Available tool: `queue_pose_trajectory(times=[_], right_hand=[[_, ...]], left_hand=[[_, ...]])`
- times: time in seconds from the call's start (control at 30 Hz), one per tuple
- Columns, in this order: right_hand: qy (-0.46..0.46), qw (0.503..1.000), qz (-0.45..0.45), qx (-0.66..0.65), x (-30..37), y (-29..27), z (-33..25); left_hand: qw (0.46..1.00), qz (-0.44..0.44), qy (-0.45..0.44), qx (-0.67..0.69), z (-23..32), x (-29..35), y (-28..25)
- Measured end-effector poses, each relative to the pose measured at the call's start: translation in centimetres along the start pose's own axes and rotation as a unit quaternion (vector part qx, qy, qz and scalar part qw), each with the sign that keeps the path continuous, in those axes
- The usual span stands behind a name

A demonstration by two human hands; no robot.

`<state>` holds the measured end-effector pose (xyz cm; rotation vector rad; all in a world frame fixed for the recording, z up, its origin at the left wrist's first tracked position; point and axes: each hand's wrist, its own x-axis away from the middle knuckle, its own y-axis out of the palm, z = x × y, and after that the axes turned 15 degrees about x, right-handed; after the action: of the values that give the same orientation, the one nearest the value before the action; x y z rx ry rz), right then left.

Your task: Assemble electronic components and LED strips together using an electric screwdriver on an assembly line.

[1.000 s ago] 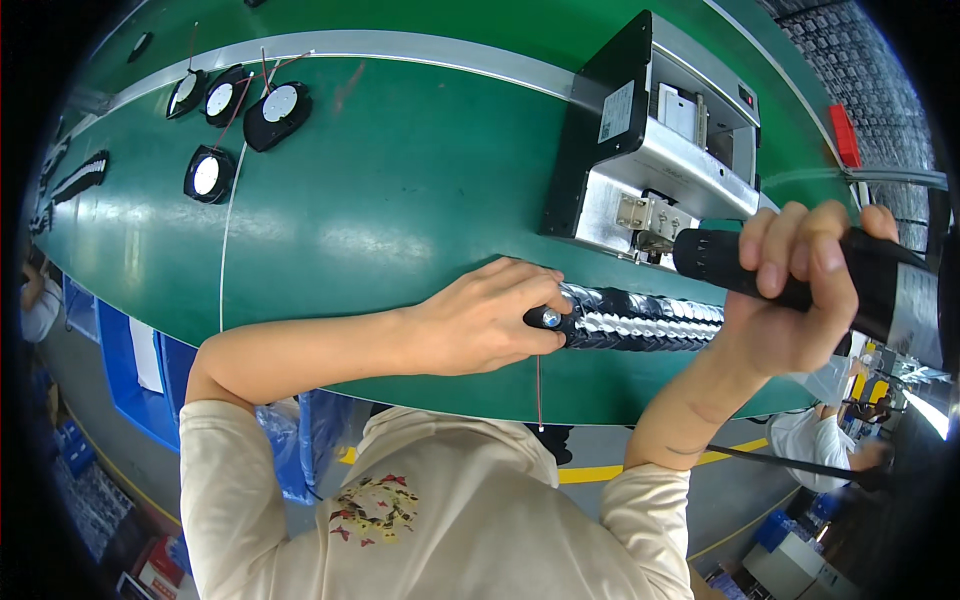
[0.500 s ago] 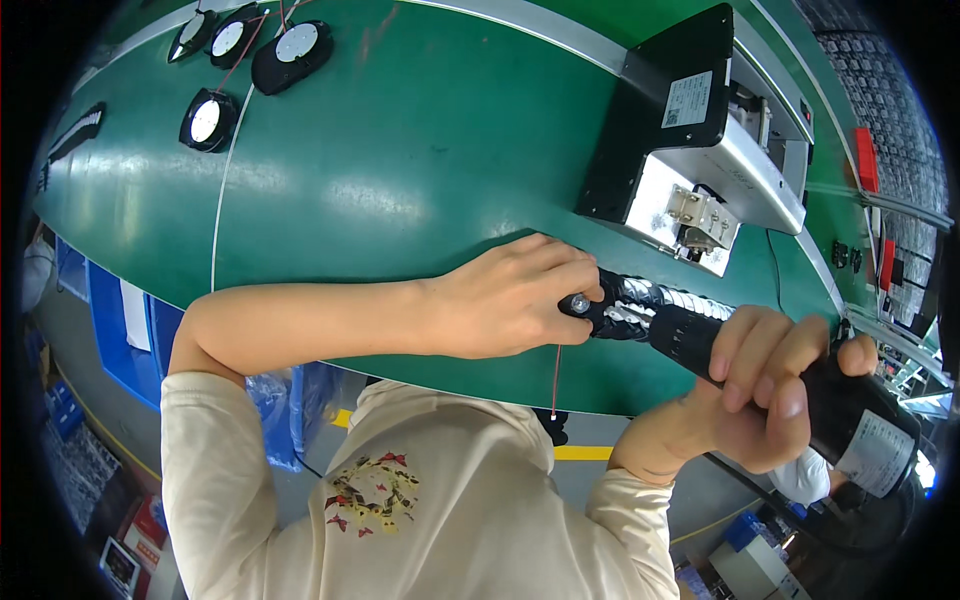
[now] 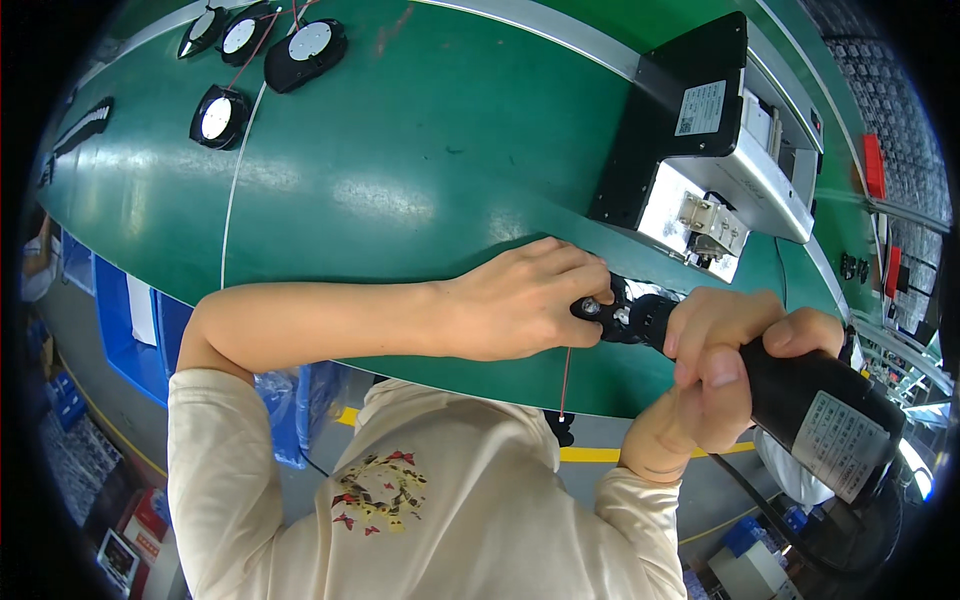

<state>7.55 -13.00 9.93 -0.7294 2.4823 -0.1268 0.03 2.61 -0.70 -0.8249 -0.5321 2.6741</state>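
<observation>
My left hand (image 3: 530,300) is closed on a black plastic part (image 3: 590,307) and presses it against the green bench. Most of that part lies hidden under the fingers; a round metal fitting shows on it, and a thin red wire (image 3: 566,385) hangs from below the hand over the bench's front edge. Wrapped round a black corded electric screwdriver (image 3: 825,405), my right hand (image 3: 725,350) holds it tilted, its nose end (image 3: 650,318) over the part beside my left fingertips. The bit's exact contact point cannot be made out.
A black and silver screw-feeder-like machine (image 3: 700,150) stands just beyond my hands on the right. Several black housings with white discs and red wires, one being this housing (image 3: 217,117), lie at the far left. Blue bins (image 3: 130,320) stand below the bench's left side.
The screwdriver has moved left and down toward the black part, so its shiny bit area is now mostly covered. My left hand keeps its hold on the part.
</observation>
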Motion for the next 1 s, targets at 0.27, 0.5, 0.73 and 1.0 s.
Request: queue_pose_trajectory(times=[0.27,0.5,0.73,1.0], right_hand=[[-0.016,1.000,0.017,-0.013,-0.1,-0.8,-0.2],[-0.051,0.991,0.106,-0.065,-4.5,-5.2,-1.5],[0.017,0.991,0.135,0.005,-5.8,-3.7,-0.1],[-0.026,0.996,0.025,-0.086,-0.2,-3.1,-1.5]], left_hand=[[1.000,0.015,0.012,0.002,0.1,-0.2,0.1],[1.000,0.002,0.018,-0.010,0.1,-0.5,0.1],[1.000,-0.002,0.022,-0.004,0.1,-0.6,-0.1],[0.999,0.013,0.030,-0.005,-0.2,-0.1,0.2]])
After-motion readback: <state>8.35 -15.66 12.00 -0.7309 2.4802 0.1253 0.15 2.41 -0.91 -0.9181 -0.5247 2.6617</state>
